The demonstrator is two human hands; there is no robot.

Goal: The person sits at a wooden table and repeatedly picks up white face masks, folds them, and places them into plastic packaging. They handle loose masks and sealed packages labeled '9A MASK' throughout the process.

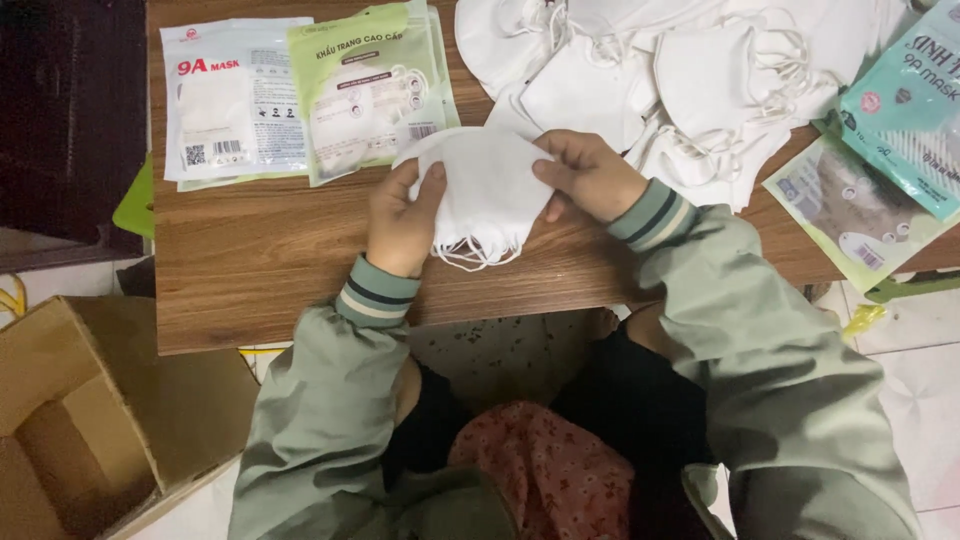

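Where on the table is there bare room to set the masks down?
Bare wood runs along the near edge of the table, below the two packets and left of the left hand. A smaller strip lies between the right hand and the right-side packets. The far right is crowded with loose masks.

Two hands in view: left hand, right hand. One stack of white masks between them; number in the stack cannot be told. One loose heap of white masks on the tabletop, too tangled to count. Four mask packets: one white, one light green, one teal, one clear-fronted green. One cardboard box on the floor.
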